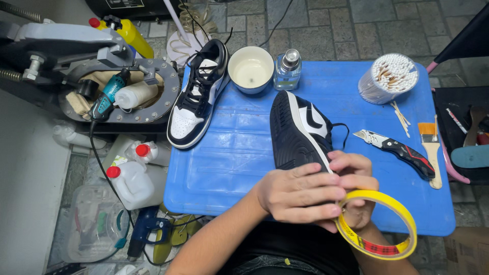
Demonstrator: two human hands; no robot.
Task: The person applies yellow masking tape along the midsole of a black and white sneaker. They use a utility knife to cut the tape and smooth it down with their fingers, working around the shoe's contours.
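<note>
Head view: left hand [300,196] presses the heel of the black-and-white shoe [298,132] at the blue table's [229,173] front edge, right hand [356,191] grips the yellow tape roll [377,224]; no tape visibly applied yet.

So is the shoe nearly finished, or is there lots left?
Hard to call it nearly finished. The left hand presses the heel of one sneaker lying on its side, while the right hand holds a yellow tape roll there. The other sneaker sits apart, and the knife and brush lie unused.
</note>
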